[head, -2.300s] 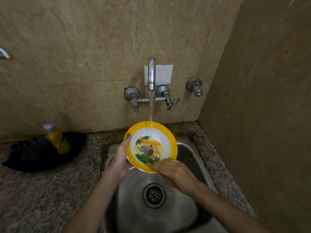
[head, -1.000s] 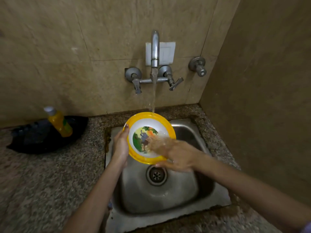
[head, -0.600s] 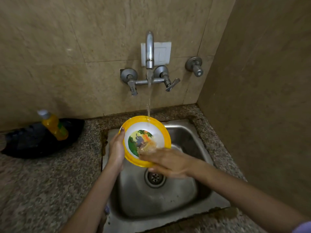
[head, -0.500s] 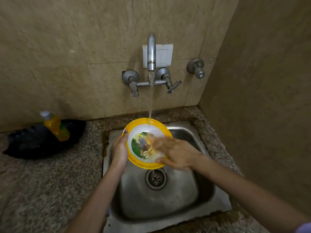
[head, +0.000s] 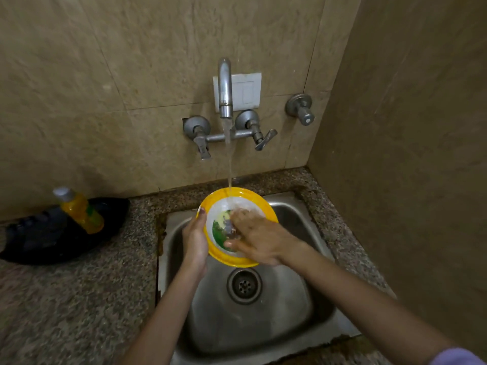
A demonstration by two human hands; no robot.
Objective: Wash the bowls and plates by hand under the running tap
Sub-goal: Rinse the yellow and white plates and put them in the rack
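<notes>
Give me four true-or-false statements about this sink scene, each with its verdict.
1. Water from the tap falls into the bowl. True.
2. The left hand holds the bowl by its rim. True.
3. The right hand grips a sponge. False: it holds nothing; its fingers lie inside the bowl.
4. The yellow bottle stands in the sink. False: it rests on a black object on the counter, left of the sink.
</notes>
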